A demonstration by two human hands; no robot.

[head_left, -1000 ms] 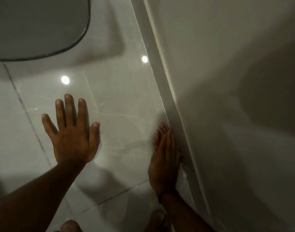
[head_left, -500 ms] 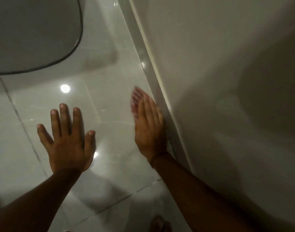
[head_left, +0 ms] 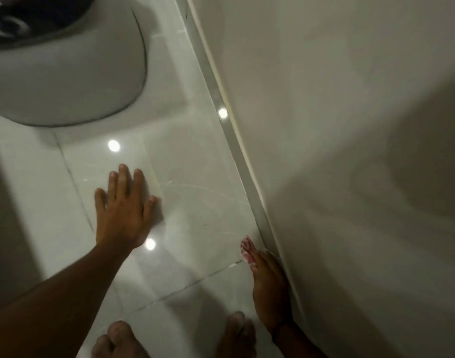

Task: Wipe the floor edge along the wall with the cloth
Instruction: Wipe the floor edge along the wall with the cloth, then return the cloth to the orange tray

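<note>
My right hand [head_left: 269, 288] lies flat on the glossy tiled floor, pressed against the skirting strip [head_left: 243, 161] that runs along the beige wall [head_left: 337, 125]. A small pink-and-white cloth [head_left: 247, 250] sticks out from under its fingertips; most of it is hidden beneath the hand. My left hand [head_left: 123, 210] rests palm-down on the tile with fingers spread, well to the left of the wall, holding nothing.
A grey rounded mat [head_left: 66, 73] with a dark border lies on the floor at the upper left. My two bare feet [head_left: 117, 339] show at the bottom edge. Grout lines cross the tiles, and ceiling lights reflect in the floor.
My right hand with the cloth has slid back along the skirting toward me, from further up the wall to near my feet. The view has shifted; my left hand stays planted.
</note>
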